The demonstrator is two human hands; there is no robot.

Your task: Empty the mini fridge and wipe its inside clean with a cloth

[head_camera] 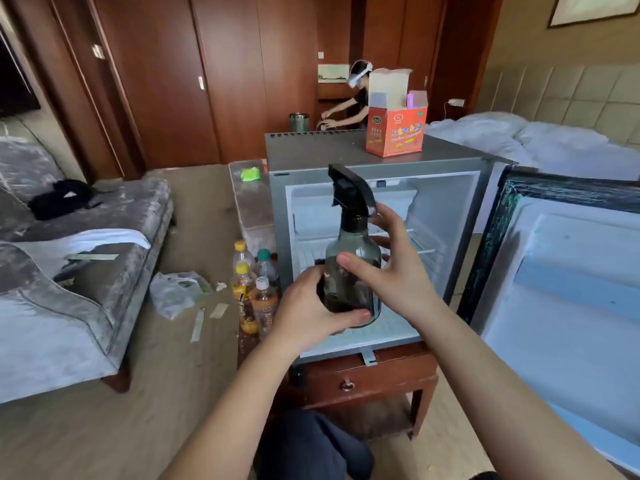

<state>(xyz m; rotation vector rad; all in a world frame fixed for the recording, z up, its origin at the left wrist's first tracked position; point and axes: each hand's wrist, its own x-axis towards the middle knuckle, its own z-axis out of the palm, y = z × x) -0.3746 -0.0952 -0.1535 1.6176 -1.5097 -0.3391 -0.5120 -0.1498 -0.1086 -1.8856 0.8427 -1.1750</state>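
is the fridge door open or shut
Open. The door stands swung out to the right, and the mini fridge shows its white inside and wire shelf.

On the mini fridge sits a carton, left of it stand bottles, before it a spray bottle.
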